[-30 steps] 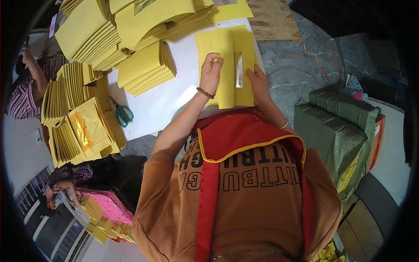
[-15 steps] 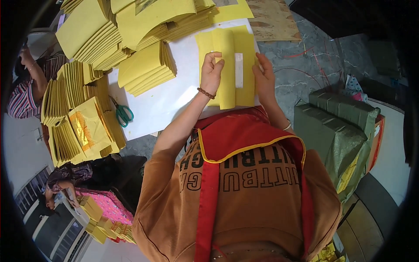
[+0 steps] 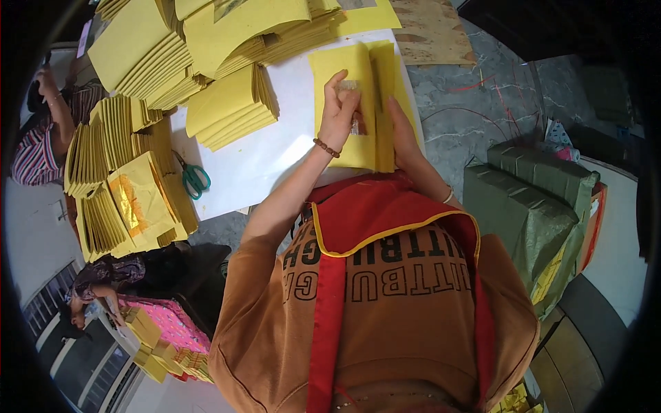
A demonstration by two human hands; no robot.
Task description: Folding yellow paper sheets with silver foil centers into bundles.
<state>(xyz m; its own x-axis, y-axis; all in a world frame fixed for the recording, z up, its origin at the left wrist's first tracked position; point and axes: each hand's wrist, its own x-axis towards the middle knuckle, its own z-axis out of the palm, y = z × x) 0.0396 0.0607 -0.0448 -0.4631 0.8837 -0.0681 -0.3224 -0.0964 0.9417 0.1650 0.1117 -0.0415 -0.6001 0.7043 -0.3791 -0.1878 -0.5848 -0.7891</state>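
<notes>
A yellow paper sheet (image 3: 365,58) with a folded part lies at the right side of the white table, its right portion raised into a standing fold. My left hand (image 3: 336,113), with a beaded bracelet at the wrist, rests on the left part of the paper, fingers apart, over a pale printed patch. Along the right side of the fold, my right hand (image 3: 405,136) lies with straight fingers against the paper. Its far fingers are partly hidden behind the fold.
Stacks of folded yellow paper (image 3: 234,107) cover the table's far and left sides. Green-handled scissors (image 3: 195,180) lie by the left stacks. Green wrapped bales (image 3: 523,199) stand at right. Other people (image 3: 107,279) work at left. The white tabletop (image 3: 289,82) shows between.
The folded strip has opened and shifted right, uncovering the printed patch under my left hand. My right hand has moved left against the paper's fold.
</notes>
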